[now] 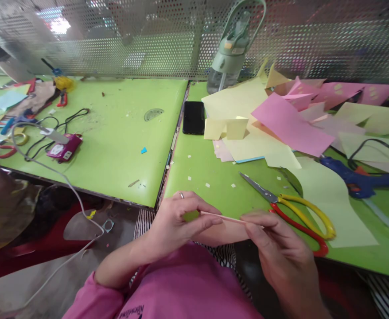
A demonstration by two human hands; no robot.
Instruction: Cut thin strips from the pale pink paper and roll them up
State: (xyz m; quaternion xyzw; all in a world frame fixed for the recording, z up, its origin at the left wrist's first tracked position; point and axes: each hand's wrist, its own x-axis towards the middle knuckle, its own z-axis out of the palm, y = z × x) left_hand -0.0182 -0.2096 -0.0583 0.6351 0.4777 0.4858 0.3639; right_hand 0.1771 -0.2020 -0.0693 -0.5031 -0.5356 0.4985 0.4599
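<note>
Between my two hands is a pale pink sheet of paper point(223, 233), with a narrow folded edge along its top. My left hand point(184, 219), wearing a ring, pinches the left end of that edge between thumb and fingers. At the other end, my right hand point(277, 243) grips the paper the same way. The rest of the sheet hangs below the edge, over my lap. Scissors point(301, 212) with yellow and red handles lie just beyond my right hand, blades pointing up and left. A folded pale yellow paper piece point(226, 128) stands farther back.
Pink and yellow papers point(290, 124) pile up at the right, near a blue glue gun point(357, 177). A phone point(193, 117) and a water bottle point(229, 57) stand toward the mesh partition point(161, 40). Leftward are a purple power adapter point(64, 147), a white cable point(73, 192) and a seated person point(11, 208).
</note>
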